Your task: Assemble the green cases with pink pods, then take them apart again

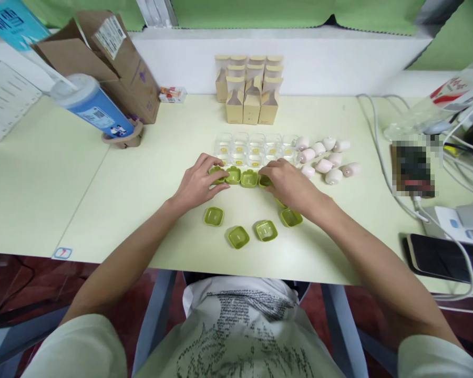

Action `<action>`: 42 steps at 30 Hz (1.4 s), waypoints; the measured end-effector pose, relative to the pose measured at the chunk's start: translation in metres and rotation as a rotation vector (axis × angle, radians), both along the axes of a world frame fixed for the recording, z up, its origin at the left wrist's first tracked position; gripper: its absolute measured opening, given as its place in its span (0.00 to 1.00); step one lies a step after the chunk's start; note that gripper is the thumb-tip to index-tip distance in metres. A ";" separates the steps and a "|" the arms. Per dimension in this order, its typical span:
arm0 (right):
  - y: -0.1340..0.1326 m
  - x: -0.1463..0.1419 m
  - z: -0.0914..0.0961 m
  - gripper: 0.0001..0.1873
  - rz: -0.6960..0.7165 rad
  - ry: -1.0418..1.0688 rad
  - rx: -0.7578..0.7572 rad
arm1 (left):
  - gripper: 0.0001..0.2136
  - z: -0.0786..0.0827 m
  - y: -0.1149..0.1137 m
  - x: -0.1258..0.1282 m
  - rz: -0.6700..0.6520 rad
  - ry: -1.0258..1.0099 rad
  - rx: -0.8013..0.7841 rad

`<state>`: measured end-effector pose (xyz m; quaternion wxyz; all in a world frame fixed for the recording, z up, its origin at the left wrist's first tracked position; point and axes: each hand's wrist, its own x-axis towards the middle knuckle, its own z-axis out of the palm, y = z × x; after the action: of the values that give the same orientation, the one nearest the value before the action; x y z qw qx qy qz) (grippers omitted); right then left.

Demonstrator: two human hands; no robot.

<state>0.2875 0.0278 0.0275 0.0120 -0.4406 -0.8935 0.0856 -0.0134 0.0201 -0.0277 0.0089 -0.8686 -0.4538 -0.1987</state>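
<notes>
Small green square cups stand in a row near the middle of the table. My left hand has its fingers curled round the leftmost green cup, partly hiding it. At the row's right end my right hand grips another green cup, mostly covered by the fingers. Between the hands sit two more, a green cup and a green cup. Closer to me lie loose ones, among them a green cup, a green cup and a green cup. My right wrist partly covers one more.
Behind the row are clear plastic cups with yellow marks. Pale pink rounded pieces lie to their right. Open small cartons stand at the back. A blue cup and cardboard box are left; cables and a phone are right.
</notes>
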 end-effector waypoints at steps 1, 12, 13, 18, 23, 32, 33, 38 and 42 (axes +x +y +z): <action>0.000 -0.001 0.000 0.21 -0.014 0.006 0.009 | 0.23 0.000 -0.001 0.000 0.004 -0.012 0.000; 0.001 -0.003 0.002 0.15 -0.074 0.027 -0.028 | 0.23 -0.003 -0.007 0.005 0.036 -0.052 0.016; 0.001 -0.004 -0.001 0.15 -0.091 0.036 -0.027 | 0.23 -0.003 -0.008 0.006 0.043 -0.048 0.018; -0.001 -0.014 -0.007 0.19 -0.212 0.305 -0.067 | 0.26 -0.003 -0.006 0.015 0.096 0.002 0.020; -0.004 0.018 0.022 0.16 -0.229 0.436 0.021 | 0.31 -0.007 -0.005 0.019 0.122 -0.029 0.110; -0.019 0.046 0.020 0.21 -0.275 -0.140 0.000 | 0.28 -0.010 -0.011 0.016 0.066 -0.018 0.221; -0.019 0.042 0.016 0.21 -0.261 -0.154 -0.011 | 0.28 -0.011 -0.010 0.016 0.060 -0.021 0.214; -0.014 0.034 0.004 0.21 -0.182 -0.057 0.021 | 0.24 -0.016 -0.005 0.017 0.051 -0.056 0.206; -0.011 0.029 -0.001 0.15 -0.134 -0.050 0.019 | 0.20 -0.018 -0.003 0.019 0.026 -0.088 0.258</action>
<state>0.3161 0.0173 0.0268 -0.0003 -0.5013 -0.8628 0.0651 0.0053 0.0169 -0.0461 0.1033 -0.8448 -0.4355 -0.2932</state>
